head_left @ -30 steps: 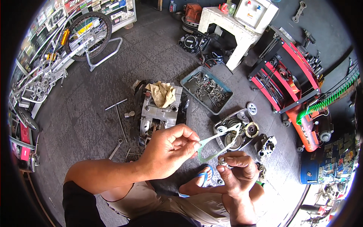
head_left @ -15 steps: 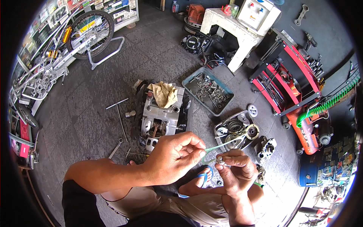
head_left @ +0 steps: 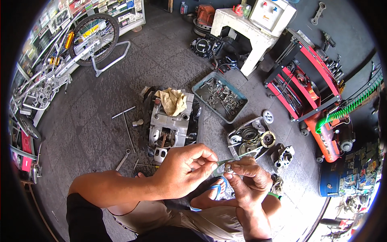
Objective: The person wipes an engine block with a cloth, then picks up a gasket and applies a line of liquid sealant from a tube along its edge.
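Observation:
My left hand (head_left: 189,167) pinches a thin, flat, greenish gasket (head_left: 246,154) between thumb and fingers. The gasket stretches to the right, past the fingertips of my other hand. Thumb and forefinger of my right hand (head_left: 250,179) close on a small, shiny, round metal part (head_left: 228,167), held close beside the gasket. Its exact kind is too small to make out, and whether it touches the gasket I cannot tell. Beyond my hands stands an opened engine block (head_left: 179,125) with a piston (head_left: 160,154) at its near end and a tan cloth (head_left: 173,101) on top.
A tray (head_left: 197,89) of bolts lies beyond the block, with an engine cover (head_left: 234,141) and a cylinder (head_left: 282,158) to the right. Left of the block are a T-handle wrench (head_left: 128,127) and a spanner (head_left: 123,159). A red tool cart (head_left: 318,72) stands far right.
My right hand has moved slightly left and up, bringing the small metal part closer to my left fingertips. The gasket now appears narrower and tilted. My left hand has barely moved.

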Tool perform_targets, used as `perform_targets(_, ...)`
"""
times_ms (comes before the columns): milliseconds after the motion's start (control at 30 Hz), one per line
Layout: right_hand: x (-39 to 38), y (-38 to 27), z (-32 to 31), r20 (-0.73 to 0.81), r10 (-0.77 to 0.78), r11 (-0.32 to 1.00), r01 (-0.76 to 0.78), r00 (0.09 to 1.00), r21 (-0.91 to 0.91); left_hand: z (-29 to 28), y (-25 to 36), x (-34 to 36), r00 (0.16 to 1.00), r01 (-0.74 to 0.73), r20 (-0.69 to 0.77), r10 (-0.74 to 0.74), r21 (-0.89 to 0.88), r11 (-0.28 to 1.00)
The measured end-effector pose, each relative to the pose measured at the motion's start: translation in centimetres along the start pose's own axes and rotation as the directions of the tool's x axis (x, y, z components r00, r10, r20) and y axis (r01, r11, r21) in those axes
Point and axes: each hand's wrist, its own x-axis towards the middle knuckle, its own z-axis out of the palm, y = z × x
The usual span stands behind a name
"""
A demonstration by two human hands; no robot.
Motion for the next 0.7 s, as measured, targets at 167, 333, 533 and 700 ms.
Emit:
perform_targets(167, 0.4, -0.1, -0.1, 0.028, -0.111, 0.985, 0.114, 0.993, -0.131, 0.1, 0.1, 0.0, 1.000, -0.003, -0.028, 0.004, 0.014, 1.000)
perform_targets(333, 0.4, -0.2, 0.6, -0.004, -0.064, 0.987, 0.063, 0.998, -0.150, 0.1, 0.0, 0.0, 1.000, 0.005, -0.020, -0.005, 0.008, 1.000)
perform_targets(533, -0.2, -0.1, 0.6, -0.141, 0.098, 0.991, -0.083, 0.985, 0.106, 0.0, 0.0, 0.0, 0.997, -0.075, -0.028, 0.077, 0.077, 0.994)
perform_targets(700, 0.2, -1.7, 0.4, -0.253, 0.328, 0.907, -0.229, 0.910, 0.353, -0.2, -0.1, 0.2, 0.976, -0.213, -0.004, 0.218, 0.199, 0.957)
